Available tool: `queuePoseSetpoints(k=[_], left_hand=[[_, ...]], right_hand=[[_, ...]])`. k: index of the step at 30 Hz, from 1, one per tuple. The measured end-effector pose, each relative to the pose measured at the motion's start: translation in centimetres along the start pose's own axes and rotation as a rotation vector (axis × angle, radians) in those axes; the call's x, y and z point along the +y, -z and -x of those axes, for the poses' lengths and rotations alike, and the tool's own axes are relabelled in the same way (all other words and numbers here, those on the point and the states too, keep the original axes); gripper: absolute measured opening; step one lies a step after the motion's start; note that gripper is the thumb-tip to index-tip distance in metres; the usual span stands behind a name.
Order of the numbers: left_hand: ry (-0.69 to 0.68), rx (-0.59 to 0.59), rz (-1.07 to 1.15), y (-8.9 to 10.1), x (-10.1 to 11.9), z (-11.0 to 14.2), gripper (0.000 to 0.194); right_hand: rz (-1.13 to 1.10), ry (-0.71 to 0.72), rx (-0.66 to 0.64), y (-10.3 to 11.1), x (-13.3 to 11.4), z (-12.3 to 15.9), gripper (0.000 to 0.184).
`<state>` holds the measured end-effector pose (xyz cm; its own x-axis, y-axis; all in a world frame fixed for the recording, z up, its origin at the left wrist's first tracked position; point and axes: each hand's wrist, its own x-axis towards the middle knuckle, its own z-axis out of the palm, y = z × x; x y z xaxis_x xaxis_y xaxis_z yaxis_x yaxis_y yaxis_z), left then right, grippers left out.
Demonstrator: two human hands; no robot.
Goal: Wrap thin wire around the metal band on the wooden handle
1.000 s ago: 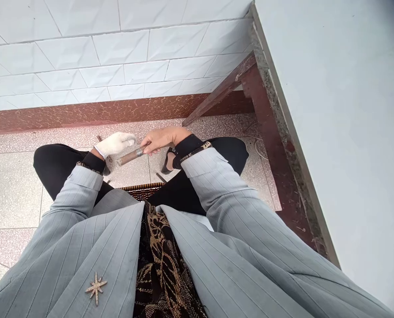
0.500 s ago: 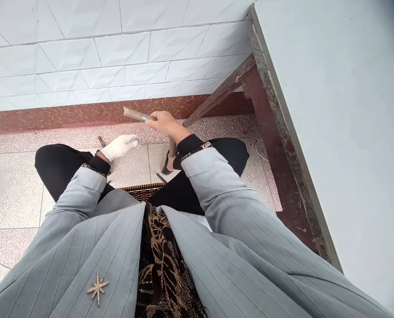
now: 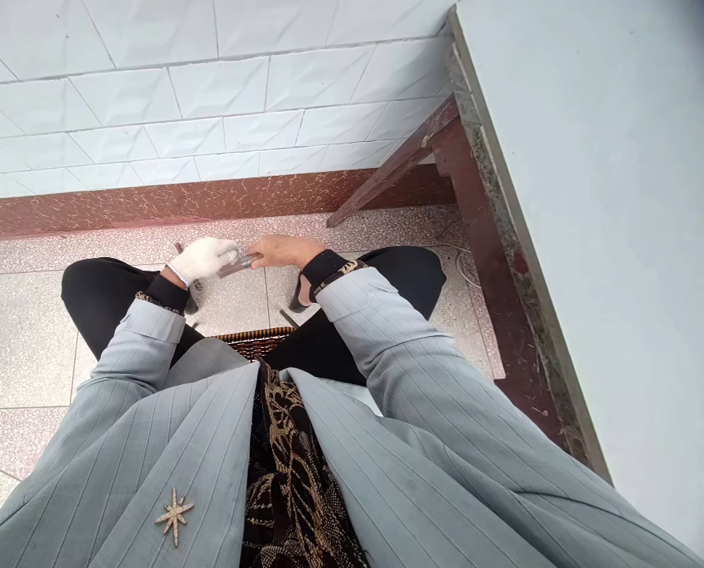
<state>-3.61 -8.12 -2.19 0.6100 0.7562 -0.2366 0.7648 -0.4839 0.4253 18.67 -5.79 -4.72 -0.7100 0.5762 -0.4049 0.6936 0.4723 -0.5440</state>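
My right hand [image 3: 282, 251], bare, is closed round a short brown-handled tool with a metal band [image 3: 237, 263], held low over the floor in front of my knees. My left hand [image 3: 204, 258] wears a white glove. Its fingers are curled at the tool's other end and touch it. What lies under the gloved fingers is hidden. Both hands meet between my black-trousered knees.
A dark woven basket rim [image 3: 257, 339] shows between my legs. A thin stick [image 3: 287, 318] and a black shoe [image 3: 297, 296] lie on the speckled floor tiles. A white tabletop [image 3: 612, 197] with a red-brown wooden brace [image 3: 393, 170] stands at right, and a white tiled wall is ahead.
My right hand had lifted the tool up toward the wall half a second ago. It has now come back down and left, so the tool meets the gloved left hand again.
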Motion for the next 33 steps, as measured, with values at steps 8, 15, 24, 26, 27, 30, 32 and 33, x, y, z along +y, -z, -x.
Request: queuePoseSetpoints(k=[8, 15, 24, 26, 27, 30, 32, 33], left_hand=[[0.021, 0.069, 0.263, 0.3, -2.5, 0.2, 0.031], [-0.026, 0.008, 0.196, -2.3, -1.4, 0.2, 0.036], [0.043, -0.078, -0.219, -1.7, 1.1, 1.3, 0.039], [0.053, -0.081, -0.306, -1.2, 1.4, 1.4, 0.041], [0.052, -0.079, -0.331, -1.0, 1.5, 1.5, 0.040], [0.066, -0.059, -0.372, -0.3, 1.3, 1.6, 0.040], [0.088, -0.047, -0.383, 0.1, 1.1, 1.7, 0.040], [0.093, -0.045, -0.384, 0.3, 1.0, 1.7, 0.040]], right_hand=[[-0.453, 0.218, 0.112, 1.8, -0.3, 1.7, 0.023], [-0.704, 0.037, 0.420, 1.1, -0.8, 1.6, 0.009], [-0.070, -0.197, 0.466, 0.2, -0.6, 0.3, 0.034], [0.047, -0.200, 0.375, 0.1, -0.5, 0.3, 0.030], [0.085, -0.190, 0.329, 0.0, -0.4, 0.2, 0.028], [0.113, -0.110, 0.202, -0.2, -0.3, 0.2, 0.021], [0.090, -0.045, 0.144, -0.3, -0.3, 0.2, 0.016], [0.075, -0.019, 0.122, -0.3, -0.3, 0.2, 0.014]])
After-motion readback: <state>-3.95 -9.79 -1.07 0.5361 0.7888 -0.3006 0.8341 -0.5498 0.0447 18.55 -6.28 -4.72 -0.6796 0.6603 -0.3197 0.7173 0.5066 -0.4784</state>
